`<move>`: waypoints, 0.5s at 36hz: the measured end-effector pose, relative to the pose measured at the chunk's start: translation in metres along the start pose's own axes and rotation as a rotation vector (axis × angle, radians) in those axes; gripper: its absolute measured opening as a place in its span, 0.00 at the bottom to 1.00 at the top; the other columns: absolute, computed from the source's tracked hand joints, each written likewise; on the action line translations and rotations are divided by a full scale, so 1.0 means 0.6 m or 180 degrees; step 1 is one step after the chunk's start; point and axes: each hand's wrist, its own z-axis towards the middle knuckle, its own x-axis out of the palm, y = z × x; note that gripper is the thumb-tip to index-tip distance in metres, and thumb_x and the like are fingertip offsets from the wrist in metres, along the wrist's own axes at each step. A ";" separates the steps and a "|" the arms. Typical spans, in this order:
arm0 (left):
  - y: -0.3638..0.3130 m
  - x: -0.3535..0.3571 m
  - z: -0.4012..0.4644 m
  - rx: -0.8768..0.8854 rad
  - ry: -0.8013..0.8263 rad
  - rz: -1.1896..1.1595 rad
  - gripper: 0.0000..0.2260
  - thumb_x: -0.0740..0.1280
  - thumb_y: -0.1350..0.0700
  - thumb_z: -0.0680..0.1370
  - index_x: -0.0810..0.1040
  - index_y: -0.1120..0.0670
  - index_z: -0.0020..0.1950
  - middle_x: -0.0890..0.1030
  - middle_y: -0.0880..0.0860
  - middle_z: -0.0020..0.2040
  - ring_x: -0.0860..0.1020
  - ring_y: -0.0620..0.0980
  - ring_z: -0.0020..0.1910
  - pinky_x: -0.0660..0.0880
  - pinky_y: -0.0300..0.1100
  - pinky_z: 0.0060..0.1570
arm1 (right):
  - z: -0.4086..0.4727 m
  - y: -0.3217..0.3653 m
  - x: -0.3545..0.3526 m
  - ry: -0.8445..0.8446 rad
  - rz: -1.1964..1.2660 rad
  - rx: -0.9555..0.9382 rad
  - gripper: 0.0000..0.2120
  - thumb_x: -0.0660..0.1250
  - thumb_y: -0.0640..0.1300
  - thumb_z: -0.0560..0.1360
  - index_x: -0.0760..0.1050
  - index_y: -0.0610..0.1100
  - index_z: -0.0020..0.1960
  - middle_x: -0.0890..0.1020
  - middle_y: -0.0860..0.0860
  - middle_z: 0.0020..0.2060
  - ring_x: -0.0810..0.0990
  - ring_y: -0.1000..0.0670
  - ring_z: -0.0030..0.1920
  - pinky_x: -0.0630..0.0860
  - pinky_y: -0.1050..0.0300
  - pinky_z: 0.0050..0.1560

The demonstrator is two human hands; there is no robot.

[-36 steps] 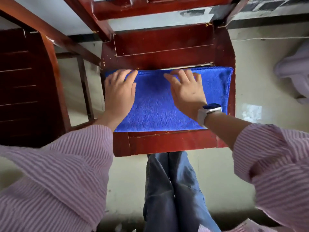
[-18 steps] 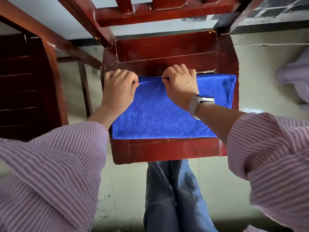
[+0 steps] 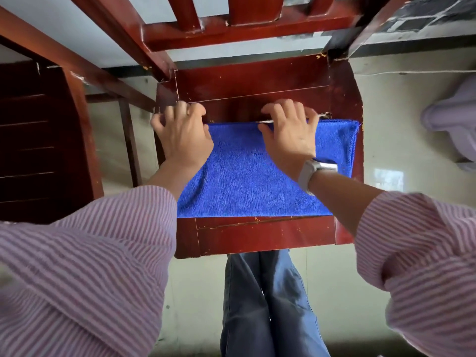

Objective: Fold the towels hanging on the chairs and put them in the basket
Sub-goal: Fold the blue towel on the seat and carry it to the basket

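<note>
Nearest, at six o'clock, blue jeans (image 3: 268,305) run down out of the frame, cut off at the bottom edge. At seven and four o'clock the striped sleeves (image 3: 85,266) fill the lower corners, slightly blurred, and each is cropped by the frame.

Past them, at the centre, a blue towel (image 3: 247,181) lies folded flat on the red-brown chair seat (image 3: 265,237). The seat's front rail shows bare at the near side and a bare strip shows at the far side. The towel's left near corner is hidden under the left forearm, and part of its right side is covered by the right wrist, which wears a pale watch (image 3: 313,171).

No basket is in view.

The left hand (image 3: 184,140) sits at ten o'clock over the towel's far left corner, fingers curled; their tips fold under, so whether they pinch cloth cannot be told. The right hand (image 3: 291,137) sits at one o'clock, fingers bent over the towel's far edge and gripping it there.

Farther, at twelve o'clock, the chair's back rails (image 3: 231,29) are cut off by the top edge. At nine o'clock a dark wooden piece (image 3: 38,140) is only partly visible. At three o'clock a pale lilac shape (image 3: 456,119) is cropped and hard to identify.
</note>
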 end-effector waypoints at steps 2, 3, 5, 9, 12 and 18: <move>-0.006 0.002 -0.020 0.0219 -0.0349 0.0041 0.17 0.60 0.60 0.72 0.72 0.53 0.60 0.74 0.54 0.60 0.69 0.57 0.62 0.59 0.56 0.62 | -0.030 -0.026 -0.010 -0.0288 0.0005 -0.0262 0.16 0.58 0.43 0.75 0.71 0.44 0.63 0.75 0.47 0.60 0.71 0.45 0.63 0.57 0.40 0.67; -0.011 0.004 -0.032 0.0324 -0.0422 0.0024 0.18 0.60 0.60 0.72 0.71 0.53 0.62 0.73 0.54 0.63 0.69 0.57 0.64 0.59 0.58 0.63 | -0.047 -0.041 -0.013 -0.0281 -0.0101 -0.0363 0.18 0.56 0.42 0.76 0.69 0.43 0.65 0.74 0.47 0.62 0.70 0.45 0.66 0.56 0.37 0.68; -0.027 0.014 -0.057 0.0596 -0.0349 0.0004 0.20 0.61 0.58 0.73 0.69 0.53 0.66 0.70 0.54 0.68 0.67 0.57 0.68 0.59 0.61 0.65 | -0.080 -0.073 -0.016 -0.0060 -0.0456 -0.0516 0.22 0.53 0.41 0.76 0.64 0.42 0.70 0.69 0.46 0.68 0.65 0.45 0.70 0.53 0.33 0.69; -0.057 0.045 -0.092 0.1212 0.0216 0.0345 0.24 0.59 0.51 0.75 0.63 0.50 0.71 0.63 0.55 0.73 0.60 0.59 0.72 0.55 0.66 0.66 | -0.102 -0.136 -0.018 0.0512 -0.1163 -0.0417 0.24 0.53 0.47 0.77 0.59 0.46 0.72 0.63 0.45 0.72 0.60 0.43 0.73 0.55 0.31 0.68; -0.058 0.058 -0.086 0.0825 0.0566 0.0222 0.25 0.53 0.43 0.75 0.60 0.45 0.73 0.58 0.55 0.75 0.55 0.62 0.74 0.51 0.71 0.64 | -0.080 -0.163 -0.027 0.0703 -0.1152 -0.0202 0.24 0.49 0.52 0.77 0.58 0.51 0.73 0.62 0.46 0.73 0.60 0.41 0.73 0.52 0.31 0.67; -0.058 0.059 -0.084 0.0747 0.0669 0.0202 0.27 0.55 0.41 0.77 0.53 0.43 0.74 0.50 0.54 0.77 0.46 0.62 0.75 0.45 0.70 0.65 | -0.053 -0.186 -0.063 0.0243 -0.0162 0.0470 0.23 0.52 0.47 0.76 0.65 0.43 0.70 0.67 0.45 0.69 0.62 0.43 0.70 0.60 0.44 0.66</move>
